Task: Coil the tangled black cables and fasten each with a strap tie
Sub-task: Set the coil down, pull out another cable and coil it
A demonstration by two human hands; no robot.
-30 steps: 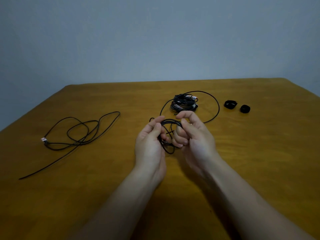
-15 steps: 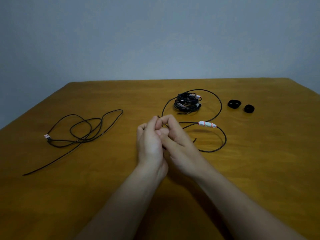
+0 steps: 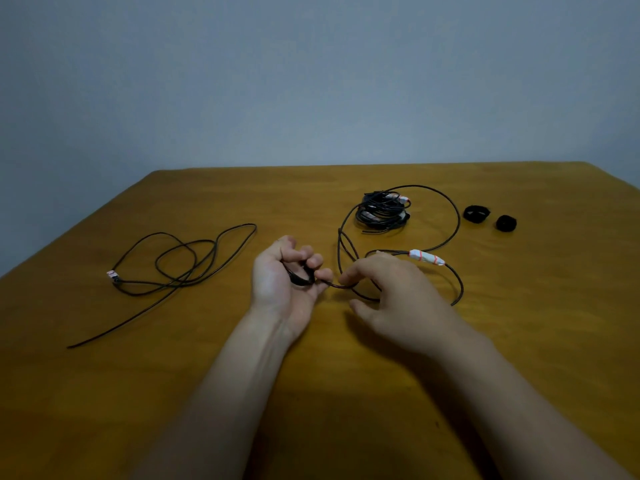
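My left hand (image 3: 284, 278) is palm up at the table's middle, fingers curled round a small coil of black cable (image 3: 301, 277). My right hand (image 3: 391, 292) pinches the same cable just right of it. That cable (image 3: 455, 233) runs on in a big loop to the right, with a white taped piece (image 3: 426, 257) on it. A finished black coil (image 3: 382, 210) lies behind the loop. Two black strap ties (image 3: 477, 213) (image 3: 505, 223) sit at the far right. A loose tangled cable (image 3: 180, 263) lies at the left.
The wooden table (image 3: 311, 393) fills the lower view, with its far edge against a grey wall. The tangled cable's free end trails toward the left front. My forearms cross the bare front part of the table.
My hands have come apart. The coil stays in the left hand while the right hand has slid rightward along the cable. The taped piece and more loose cable now lie on the table.
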